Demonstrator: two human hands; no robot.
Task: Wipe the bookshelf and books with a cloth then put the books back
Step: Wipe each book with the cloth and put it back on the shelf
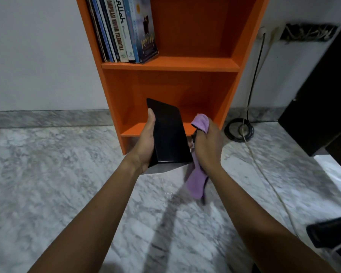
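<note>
Your left hand (146,142) grips the black book (168,133) by its left edge, thumb laid up the cover, and holds it tilted in front of the orange bookshelf's (169,64) lowest compartment. Your right hand (207,144) is wrapped around the purple cloth (197,180), bunched at the book's right edge; it looks to be touching, though the contact is hidden. A row of books (124,30) stands on the shelf above, left side.
</note>
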